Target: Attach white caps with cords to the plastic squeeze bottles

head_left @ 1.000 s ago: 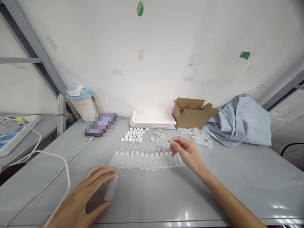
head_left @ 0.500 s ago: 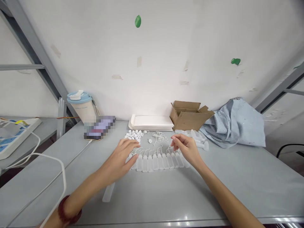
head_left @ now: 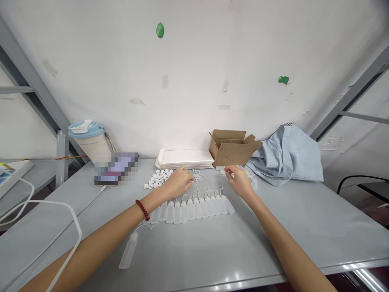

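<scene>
My left hand reaches over the row of small translucent plastic bottles, its fingers curled down at the pile of thin white cords. What those fingertips pinch, if anything, is hidden. At the back right, the thumb and fingers of my right hand close on the end of a small plastic bottle beside other loose bottles. Thin white cords stick up from the necks in the row. A single bottle with a cord lies apart at the front left. Small white caps are heaped left of my left hand.
Along the wall stand a stack of white trays, an open cardboard box and a pale blue cloth bag. Farther left are a lidded cup and a phone on a white cable.
My left hand has moved forward and right to the cord pile, uncovering the lone bottle's neck. My right hand has shifted from the row toward the loose bottles. The view has turned slightly right.
</scene>
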A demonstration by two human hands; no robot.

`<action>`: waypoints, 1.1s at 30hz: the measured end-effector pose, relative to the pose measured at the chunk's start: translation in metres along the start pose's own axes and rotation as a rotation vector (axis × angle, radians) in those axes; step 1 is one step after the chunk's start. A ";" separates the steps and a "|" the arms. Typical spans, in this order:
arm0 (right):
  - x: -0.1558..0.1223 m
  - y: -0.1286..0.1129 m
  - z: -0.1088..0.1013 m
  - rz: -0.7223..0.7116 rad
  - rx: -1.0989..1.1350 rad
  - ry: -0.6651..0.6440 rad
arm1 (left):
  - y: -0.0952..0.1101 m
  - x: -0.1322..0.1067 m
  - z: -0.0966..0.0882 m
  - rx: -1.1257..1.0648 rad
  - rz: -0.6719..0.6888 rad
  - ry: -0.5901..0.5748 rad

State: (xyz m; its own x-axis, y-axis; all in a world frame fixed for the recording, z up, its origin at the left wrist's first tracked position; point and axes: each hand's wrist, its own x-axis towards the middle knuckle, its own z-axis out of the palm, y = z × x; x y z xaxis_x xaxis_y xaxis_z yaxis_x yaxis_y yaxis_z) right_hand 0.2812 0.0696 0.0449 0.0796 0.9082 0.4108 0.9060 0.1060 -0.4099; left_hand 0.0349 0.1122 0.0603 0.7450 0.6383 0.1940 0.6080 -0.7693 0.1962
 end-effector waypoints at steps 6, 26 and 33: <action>0.000 0.002 -0.004 0.029 -0.172 -0.063 | 0.002 0.015 0.006 0.079 0.012 0.034; 0.002 0.013 0.010 -0.116 -0.309 -0.220 | -0.004 0.013 -0.012 -0.243 -0.208 0.160; 0.005 0.013 0.010 -0.113 -0.279 -0.215 | -0.010 0.003 -0.023 -0.411 -0.364 0.213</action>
State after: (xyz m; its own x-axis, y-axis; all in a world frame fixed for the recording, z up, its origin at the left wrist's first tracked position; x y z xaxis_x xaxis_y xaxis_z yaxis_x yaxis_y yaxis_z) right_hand 0.2889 0.0792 0.0332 -0.0893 0.9646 0.2482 0.9850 0.1225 -0.1216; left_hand 0.0246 0.1227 0.0807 0.4107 0.8836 0.2251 0.6263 -0.4528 0.6346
